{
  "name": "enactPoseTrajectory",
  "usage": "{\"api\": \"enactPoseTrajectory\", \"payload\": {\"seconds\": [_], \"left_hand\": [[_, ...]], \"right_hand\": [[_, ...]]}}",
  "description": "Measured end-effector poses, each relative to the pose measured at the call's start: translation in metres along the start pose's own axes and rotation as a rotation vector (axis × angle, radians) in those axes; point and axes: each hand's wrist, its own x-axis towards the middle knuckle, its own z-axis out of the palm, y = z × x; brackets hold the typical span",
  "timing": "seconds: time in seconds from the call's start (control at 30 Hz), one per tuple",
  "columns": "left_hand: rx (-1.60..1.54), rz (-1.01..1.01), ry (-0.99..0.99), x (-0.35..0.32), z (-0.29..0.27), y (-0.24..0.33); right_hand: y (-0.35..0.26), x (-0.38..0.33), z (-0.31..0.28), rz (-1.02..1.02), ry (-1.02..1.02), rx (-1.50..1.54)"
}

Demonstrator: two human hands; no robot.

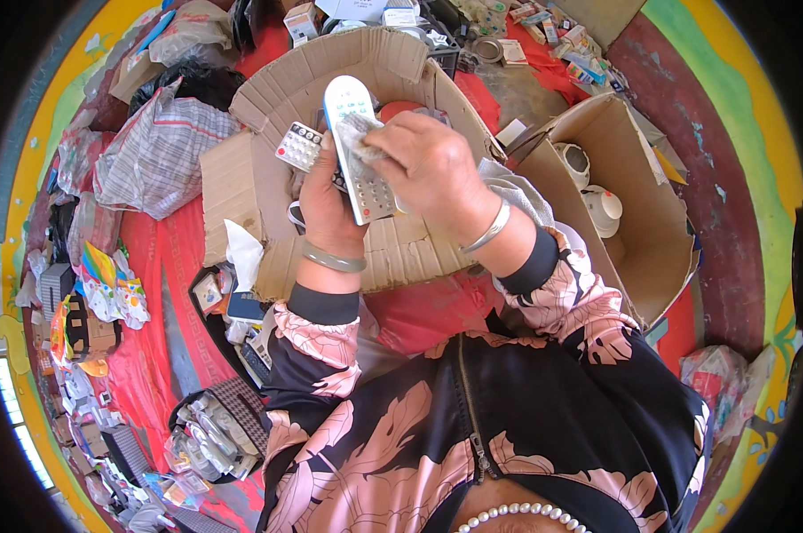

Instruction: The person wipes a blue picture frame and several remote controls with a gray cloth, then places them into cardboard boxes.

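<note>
Because you work over the large cardboard box [330, 62], anything that slips would likely drop among the things inside, and its creased front flap [410, 256] could snag a floral sleeve [317, 342] if your arms sink lower. To your right, the smaller cardboard box [663, 258] stands open with a white rounded object [605, 211] inside; a wide elbow swing might knock its near wall. Your left hand [328, 200] is clamped around a white remote control [362, 182] above the large box, and your right hand [432, 164] is pinched on a grey cloth [359, 133] pressed to its button face. With only one hand gripping the casing, a hard push of the cloth could twist it loose. The grey bangle [333, 264] on your left wrist might tap the flap, and the silver bangle [488, 228] on your right might scrape the casing. Beside your left thumb is a compact remote [299, 147]; whether you hold it or it lies beneath, I cannot tell, but if held, it could slide free when that grip shifts. Smallest, the buttons [375, 197] could catch loose threads.
</note>
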Motion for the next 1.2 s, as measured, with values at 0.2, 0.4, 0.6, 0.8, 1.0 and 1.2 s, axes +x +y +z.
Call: {"api": "enactPoseTrajectory", "payload": {"seconds": [0.2, 0.4, 0.6, 0.8, 1.0, 1.2], "left_hand": [[0.083, 0.041, -0.039, 0.000, -0.011, -0.007], [0.066, 0.074, 0.026, 0.001, -0.010, -0.009], [0.026, 0.070, -0.024, 0.002, 0.001, -0.003], [-0.055, 0.093, -0.061, 0.006, -0.009, 0.014], [-0.002, 0.056, 0.048, -0.001, 0.004, 0.010], [0.046, 0.078, -0.027, -0.003, 0.001, 0.001]], "right_hand": [[-0.011, -0.002, 0.010, -0.121, 0.016, 0.074], [0.011, -0.002, 0.010, -0.102, 0.014, 0.125], [0.014, -0.002, -0.001, 0.028, -0.119, 0.089], [0.031, 0.003, -0.020, 0.124, -0.197, -0.048], [0.010, 0.004, -0.009, -0.197, -0.095, -0.030], [-0.007, -0.001, 0.007, -0.166, -0.113, 0.041]]}}
